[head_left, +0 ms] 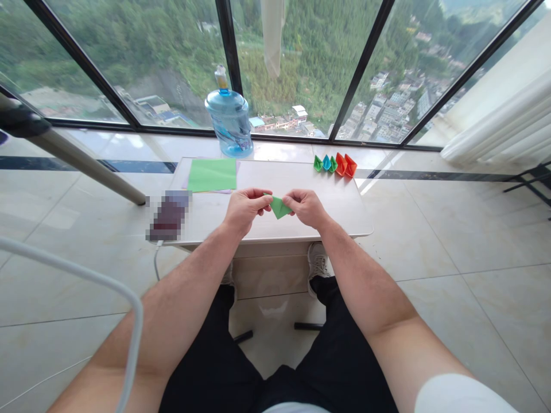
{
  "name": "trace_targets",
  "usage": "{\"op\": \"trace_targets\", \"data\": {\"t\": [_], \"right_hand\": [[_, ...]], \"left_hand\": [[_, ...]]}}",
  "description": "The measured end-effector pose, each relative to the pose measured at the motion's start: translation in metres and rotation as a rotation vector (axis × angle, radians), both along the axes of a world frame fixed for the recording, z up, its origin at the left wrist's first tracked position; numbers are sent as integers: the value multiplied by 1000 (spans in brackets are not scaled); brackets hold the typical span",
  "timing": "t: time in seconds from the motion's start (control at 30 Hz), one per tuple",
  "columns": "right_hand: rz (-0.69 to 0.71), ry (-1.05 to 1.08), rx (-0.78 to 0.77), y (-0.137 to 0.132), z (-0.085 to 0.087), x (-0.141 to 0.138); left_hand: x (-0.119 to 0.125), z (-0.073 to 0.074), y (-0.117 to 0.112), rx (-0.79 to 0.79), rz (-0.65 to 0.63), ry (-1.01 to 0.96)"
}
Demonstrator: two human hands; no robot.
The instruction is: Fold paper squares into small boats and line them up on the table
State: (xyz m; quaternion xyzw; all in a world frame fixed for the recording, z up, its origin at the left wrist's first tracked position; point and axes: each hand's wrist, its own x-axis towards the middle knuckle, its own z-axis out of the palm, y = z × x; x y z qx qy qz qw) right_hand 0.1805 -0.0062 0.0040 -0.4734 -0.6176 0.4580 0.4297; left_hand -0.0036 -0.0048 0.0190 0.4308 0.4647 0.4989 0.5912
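Observation:
A small folded piece of green paper (279, 207) is held up above the near part of the low white table (258, 226). My left hand (247, 207) pinches its left corner between thumb and fingers. On the other side, my right hand (306, 206) grips the right corner the same way. The paper's lower tip points down toward me, and its outer corners are hidden by my fingertips. Toward the table's far left lies a stack of paper sheets with a green sheet (212, 175) on top.
Several folded paper pieces stand in a row at the far right, among them a red one (350, 166) and a blue one (326, 163). A blue water jug (230, 123) stands behind the table by the window. A blurred dark object (167, 217) with a cable sits at the left edge.

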Motion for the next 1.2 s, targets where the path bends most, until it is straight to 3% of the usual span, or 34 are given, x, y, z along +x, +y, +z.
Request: {"op": "trace_targets", "data": {"t": [0.4, 0.67, 0.77, 0.97, 1.2], "right_hand": [[7, -57, 32, 0, 0, 0], [-11, -234, 155, -5, 0, -4], [-32, -165, 139, -5, 0, -6], [-82, -5, 26, -1, 2, -3], [-94, 101, 0, 0, 3, -2]], "left_hand": [[1, -4, 3, -4, 25, 46], [-7, -2, 3, 130, -147, 455], [-8, -2, 3, 174, -105, 486], [-7, 0, 3, 149, -6, 357], [-7, -2, 4, 212, 10, 376]]}}
